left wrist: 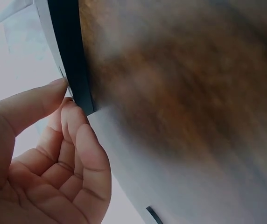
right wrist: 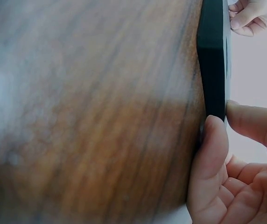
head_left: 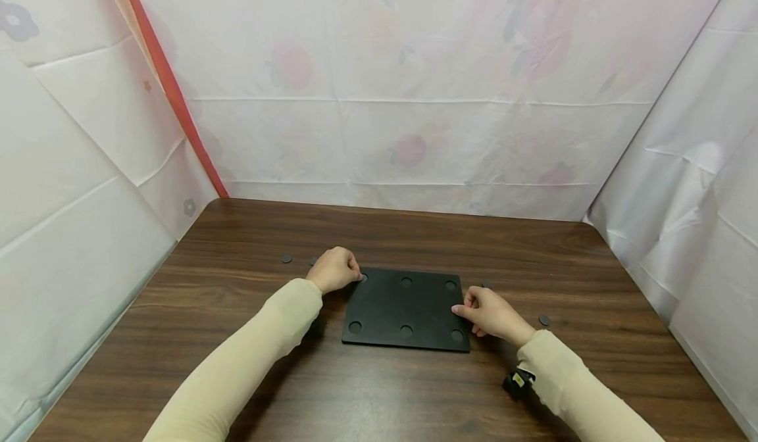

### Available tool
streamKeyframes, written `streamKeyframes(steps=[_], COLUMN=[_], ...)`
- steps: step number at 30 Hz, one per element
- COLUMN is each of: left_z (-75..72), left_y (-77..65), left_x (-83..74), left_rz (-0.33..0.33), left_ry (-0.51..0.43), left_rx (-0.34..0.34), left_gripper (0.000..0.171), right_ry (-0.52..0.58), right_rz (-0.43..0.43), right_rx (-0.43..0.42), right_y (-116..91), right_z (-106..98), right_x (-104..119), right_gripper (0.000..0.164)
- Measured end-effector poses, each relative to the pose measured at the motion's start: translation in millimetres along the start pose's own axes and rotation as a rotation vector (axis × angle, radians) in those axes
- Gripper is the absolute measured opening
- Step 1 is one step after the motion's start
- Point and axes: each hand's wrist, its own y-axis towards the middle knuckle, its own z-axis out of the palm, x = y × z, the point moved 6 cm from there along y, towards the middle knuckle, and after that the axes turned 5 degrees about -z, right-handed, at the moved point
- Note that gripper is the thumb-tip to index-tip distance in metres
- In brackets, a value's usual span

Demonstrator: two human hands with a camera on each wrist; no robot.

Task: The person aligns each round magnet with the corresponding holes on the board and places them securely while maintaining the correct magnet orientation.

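Observation:
A flat black board with round recesses along its two long sides lies on the wooden table. At its far left corner, my left hand pinches the edge with thumb and curled fingers, beside a corner recess. My right hand grips the right edge; in the right wrist view its thumb lies on the top face and a finger against the side. The left wrist view shows the left thumb at the board's edge. Whether the recesses hold discs is hard to tell.
Small dark discs lie on the table: one at the far left, one partly behind the left hand, one behind the right hand, another farther right. White patterned cloth hangs behind and beside the table.

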Motion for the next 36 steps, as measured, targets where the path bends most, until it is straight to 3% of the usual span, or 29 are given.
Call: streamKeyframes(steps=[8,16,22,28,36], left_z=[-9.9,-44.6,-62.1,-70.5,-69.5], left_y=[-0.8,-4.7,-6.8,-7.6,-6.2], left_x=[8.3,26.4,45.2,55.7,63.1], left_rz=[0.023,0.043,0.014,0.012,-0.031], left_ry=[-0.015,-0.038,-0.061,-0.029,0.032], left_rx=[-0.012,-0.108,-0.13,-0.161,-0.159], left_gripper=[0.008,0.021,0.024,0.024,0.021], right_ry=[-0.005,-0.004,-0.007,-0.005,0.0], right_rz=[0.001,0.003,-0.003,-0.001,-0.006], right_rx=[-0.005,-0.002,-0.005,-0.008,-0.006], right_y=[-0.1,0.6,-0.4,-0.5,0.5], right_z=[-0.8,-2.5,-1.9,-1.4,1.0], right_x=[-0.4,1.3,1.1,1.0,-0.5], right_gripper=[0.03,0.03,0.031,0.03,0.03])
